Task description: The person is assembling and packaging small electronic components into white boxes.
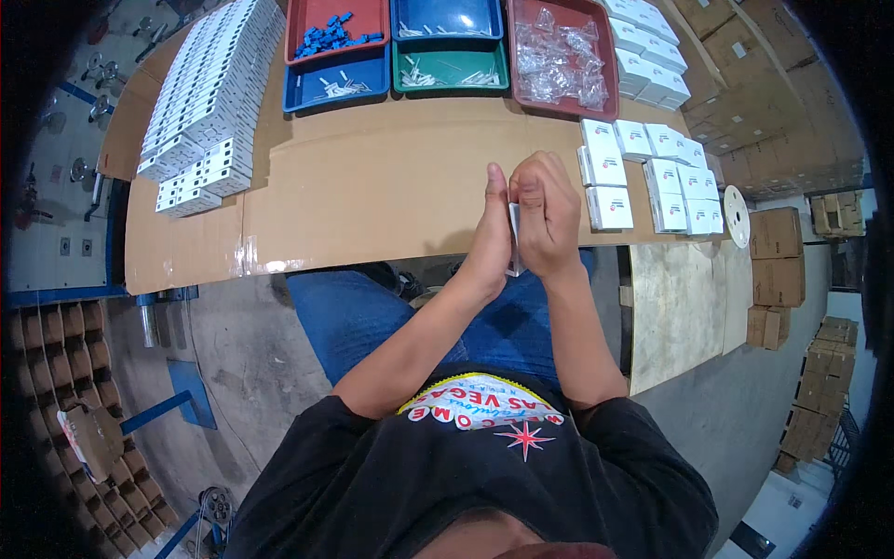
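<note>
Between my palms is a small flat white box [514, 240], held on edge near the front of the table. My left hand [490, 238] presses it from the left with the thumb pointing up. From the other side, my right hand [549, 216] closes on it with fingers curled over the far end. Most of the box is hidden by the hands. Just right of them lie finished-looking white boxes [607, 207] in stacks and rows. The cardboard-covered table [372, 200] spreads beneath and beyond my hands.
Tall stacks of white switch-like parts [209, 88] stand at the left. Along the back are trays: a red tray [384, 47] with blue pieces, a green tray [399, 79] with screws, and a red tray [610, 102] of clear bags. A white reel [737, 216] stands at the right edge.
</note>
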The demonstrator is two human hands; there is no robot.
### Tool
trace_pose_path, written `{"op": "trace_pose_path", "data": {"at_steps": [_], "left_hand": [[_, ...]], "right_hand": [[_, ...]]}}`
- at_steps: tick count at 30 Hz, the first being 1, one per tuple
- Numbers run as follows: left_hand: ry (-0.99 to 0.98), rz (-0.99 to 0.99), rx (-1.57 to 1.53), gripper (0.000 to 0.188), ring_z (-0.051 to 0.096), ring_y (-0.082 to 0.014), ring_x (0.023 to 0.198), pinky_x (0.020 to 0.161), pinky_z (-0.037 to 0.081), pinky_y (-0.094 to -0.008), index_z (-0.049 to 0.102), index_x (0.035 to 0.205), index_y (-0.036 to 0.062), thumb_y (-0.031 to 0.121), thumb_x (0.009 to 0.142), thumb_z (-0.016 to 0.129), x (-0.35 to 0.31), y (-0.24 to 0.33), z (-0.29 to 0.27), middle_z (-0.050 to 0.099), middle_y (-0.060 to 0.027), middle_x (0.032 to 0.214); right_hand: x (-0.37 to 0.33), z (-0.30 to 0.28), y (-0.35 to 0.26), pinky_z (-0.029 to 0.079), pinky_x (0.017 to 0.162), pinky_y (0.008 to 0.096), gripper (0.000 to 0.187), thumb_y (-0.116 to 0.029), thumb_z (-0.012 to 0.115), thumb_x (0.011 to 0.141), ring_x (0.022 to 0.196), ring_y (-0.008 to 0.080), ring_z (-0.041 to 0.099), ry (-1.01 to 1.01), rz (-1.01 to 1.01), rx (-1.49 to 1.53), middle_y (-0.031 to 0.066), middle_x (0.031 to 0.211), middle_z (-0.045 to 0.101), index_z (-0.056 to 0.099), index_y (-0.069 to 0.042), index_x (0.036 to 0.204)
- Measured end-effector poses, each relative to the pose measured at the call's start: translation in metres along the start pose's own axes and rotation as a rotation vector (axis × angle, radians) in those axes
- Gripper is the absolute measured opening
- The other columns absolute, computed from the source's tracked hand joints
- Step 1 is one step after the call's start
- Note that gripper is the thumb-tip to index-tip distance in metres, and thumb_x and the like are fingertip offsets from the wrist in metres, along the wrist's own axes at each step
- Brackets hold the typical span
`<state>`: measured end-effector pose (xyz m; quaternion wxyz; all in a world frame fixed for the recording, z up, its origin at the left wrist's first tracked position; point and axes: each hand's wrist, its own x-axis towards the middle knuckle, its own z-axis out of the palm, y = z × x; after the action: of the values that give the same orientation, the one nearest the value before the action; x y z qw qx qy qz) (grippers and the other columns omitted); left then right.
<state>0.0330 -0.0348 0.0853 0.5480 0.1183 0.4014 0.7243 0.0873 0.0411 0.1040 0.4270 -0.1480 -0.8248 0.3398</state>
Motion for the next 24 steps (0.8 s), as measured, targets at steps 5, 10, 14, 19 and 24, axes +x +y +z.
{"op": "trace_pose_path", "data": {"at_steps": [5,10,14,19,24], "left_hand": [[-0.015,-0.017,-0.059,0.095,0.065,-0.0157,0.104,0.090,0.053,-0.0318,0.061,0.119,0.0089,0.089,0.090,0.018,0.000,-0.002,-0.005,0.066,-0.0049,0.109],[-0.056,0.015,-0.026,0.097,0.065,-0.0146,0.097,0.082,0.053,-0.0301,0.063,0.109,0.0098,0.092,0.087,0.017,-0.001,0.002,-0.005,0.065,-0.0034,0.102],[-0.039,0.117,-0.012,0.095,0.065,-0.0132,0.090,0.077,0.052,-0.0286,0.061,0.103,0.0107,0.093,0.086,0.018,0.000,-0.003,-0.003,0.064,-0.0017,0.097],[-0.063,0.132,0.017,0.095,0.065,-0.0134,0.089,0.077,0.052,-0.0285,0.059,0.104,0.0106,0.094,0.085,0.019,-0.001,-0.003,-0.004,0.063,-0.0015,0.096],[-0.033,0.054,-0.061,0.098,0.066,-0.0139,0.095,0.079,0.053,-0.0273,0.060,0.112,0.0090,0.094,0.085,0.021,0.002,-0.004,-0.010,0.064,-0.0035,0.102]], "right_hand": [[0.000,0.004,-0.001,0.040,0.065,0.0355,0.040,-0.020,0.045,0.109,0.073,0.0240,0.050,0.036,-0.077,-0.025,0.0114,0.078,0.054,0.054,0.001,0.077],[-0.003,0.005,-0.002,0.041,0.065,0.0351,0.039,-0.021,0.046,0.108,0.073,0.0245,0.052,0.055,-0.129,-0.019,0.0124,0.079,0.056,0.057,0.002,0.078],[-0.003,0.004,-0.005,0.041,0.065,0.0393,0.034,-0.018,0.051,0.103,0.071,0.0290,0.051,0.090,-0.135,0.038,0.0133,0.076,0.055,0.057,0.001,0.076],[-0.002,-0.002,0.002,0.042,0.064,0.0377,0.037,-0.019,0.049,0.104,0.070,0.0264,0.053,0.060,-0.134,0.202,0.0127,0.075,0.057,0.059,0.002,0.076],[0.002,-0.003,-0.003,0.042,0.065,0.0367,0.038,-0.022,0.049,0.105,0.071,0.0253,0.053,-0.010,-0.001,0.299,0.0123,0.075,0.057,0.059,0.002,0.076]]}}
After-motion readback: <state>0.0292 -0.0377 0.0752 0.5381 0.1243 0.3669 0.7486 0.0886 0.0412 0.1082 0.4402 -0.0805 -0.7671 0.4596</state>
